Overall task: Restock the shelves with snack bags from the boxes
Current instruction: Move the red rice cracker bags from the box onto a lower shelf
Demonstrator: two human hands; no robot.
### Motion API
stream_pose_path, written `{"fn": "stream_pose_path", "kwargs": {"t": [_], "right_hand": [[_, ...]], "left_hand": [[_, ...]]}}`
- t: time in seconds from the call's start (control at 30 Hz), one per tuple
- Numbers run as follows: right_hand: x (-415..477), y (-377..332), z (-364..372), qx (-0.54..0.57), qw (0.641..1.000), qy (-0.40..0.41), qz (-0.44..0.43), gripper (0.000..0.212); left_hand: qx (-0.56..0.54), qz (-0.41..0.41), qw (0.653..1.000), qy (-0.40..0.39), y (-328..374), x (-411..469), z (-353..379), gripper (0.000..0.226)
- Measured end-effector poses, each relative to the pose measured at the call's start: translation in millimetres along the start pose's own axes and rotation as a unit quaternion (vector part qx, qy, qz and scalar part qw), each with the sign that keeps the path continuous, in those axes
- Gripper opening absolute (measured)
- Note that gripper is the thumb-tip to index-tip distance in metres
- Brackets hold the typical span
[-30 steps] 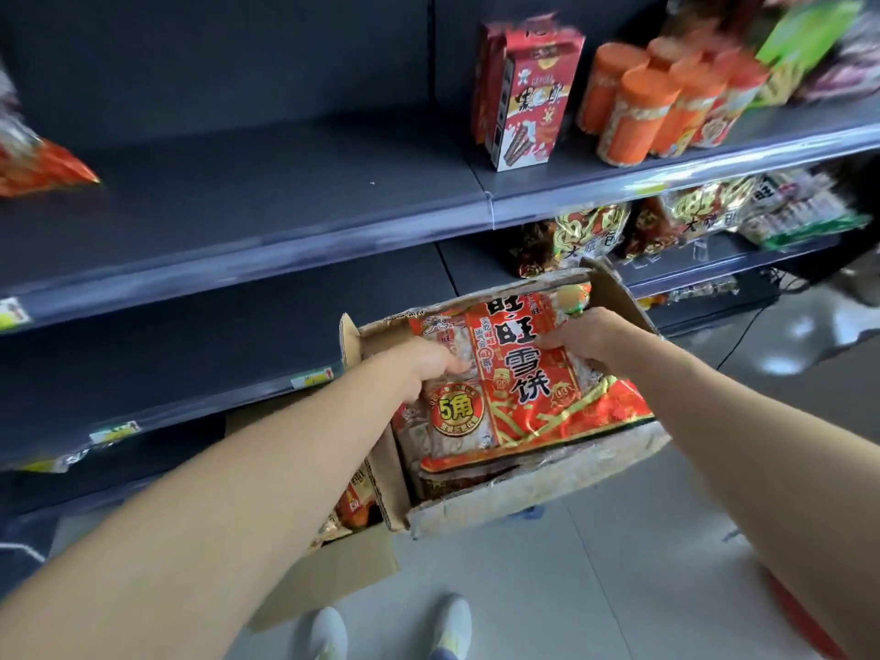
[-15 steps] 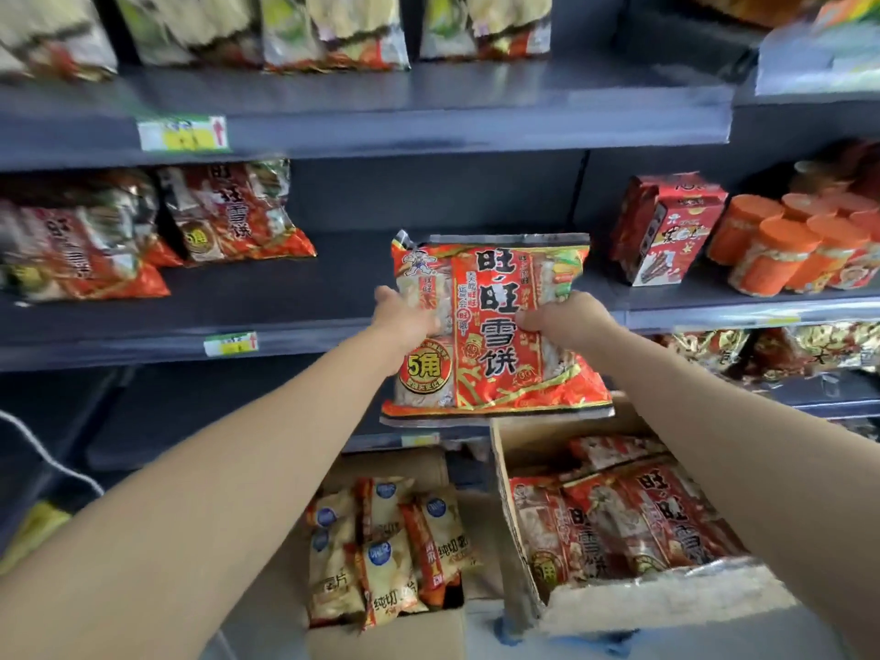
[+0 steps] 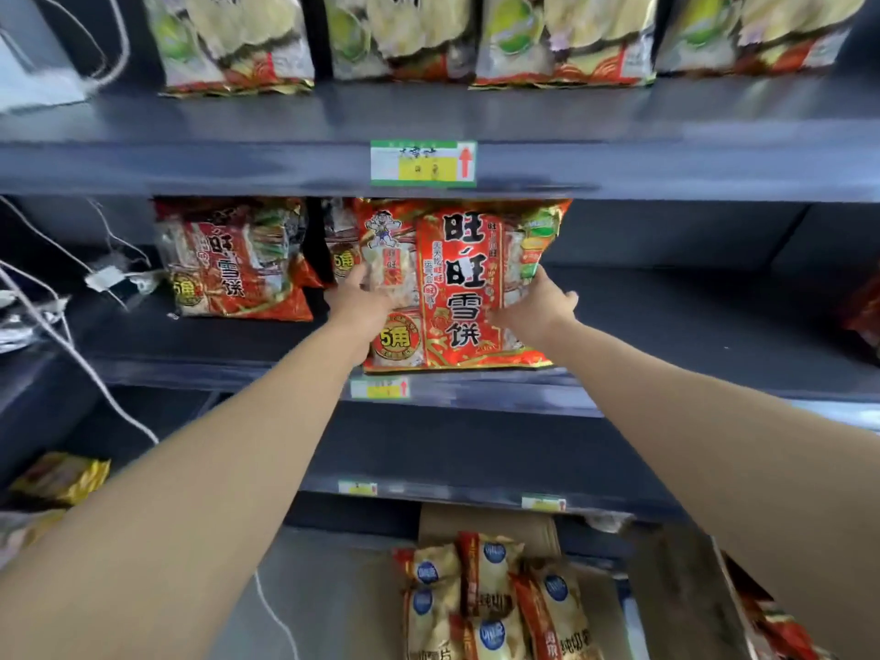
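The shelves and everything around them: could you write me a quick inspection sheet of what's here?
Surface: dark middle shelf, right part bare.
Job's things: red snack bag upright at the shelf's front edge; matching bags to its left; box of yellow bags on the floor.
Clutter: pale bags on the top shelf; price tag.
Hands: left hand and right hand grip the bag's sides.
Cables: white cables hang at left.
Surroundings: nothing else seen.
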State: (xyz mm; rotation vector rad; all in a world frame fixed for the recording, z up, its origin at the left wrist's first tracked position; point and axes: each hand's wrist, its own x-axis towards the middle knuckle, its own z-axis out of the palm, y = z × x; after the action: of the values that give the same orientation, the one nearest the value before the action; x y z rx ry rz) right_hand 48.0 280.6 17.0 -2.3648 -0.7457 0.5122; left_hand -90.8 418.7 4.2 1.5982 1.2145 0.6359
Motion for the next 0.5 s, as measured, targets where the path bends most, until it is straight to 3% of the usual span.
{"fn": "stream_pose_path", "kwargs": {"t": [0.17, 0.3, 0.5], "right_hand": [[43.6, -38.8, 46.8, -0.016, 0.999, 0.038, 0.006, 0.086], [71.0, -53.1, 79.0, 0.077, 0.996, 0.036, -0.008, 0.068], [109.9, -65.8, 114.3, 0.122, 0.989, 0.079, -0.03, 0.051]], "left_hand": [[-0.028, -0.006, 1.0, 0.001, -10.0, 66.7, -25.9, 0.06], [-0.068, -0.034, 0.996, -0.037, -20.5, 105.5, -36.3, 0.066], [-0.095, -0.032, 0.993, -0.064, -28.4, 153.5, -40.8, 0.075]]}}
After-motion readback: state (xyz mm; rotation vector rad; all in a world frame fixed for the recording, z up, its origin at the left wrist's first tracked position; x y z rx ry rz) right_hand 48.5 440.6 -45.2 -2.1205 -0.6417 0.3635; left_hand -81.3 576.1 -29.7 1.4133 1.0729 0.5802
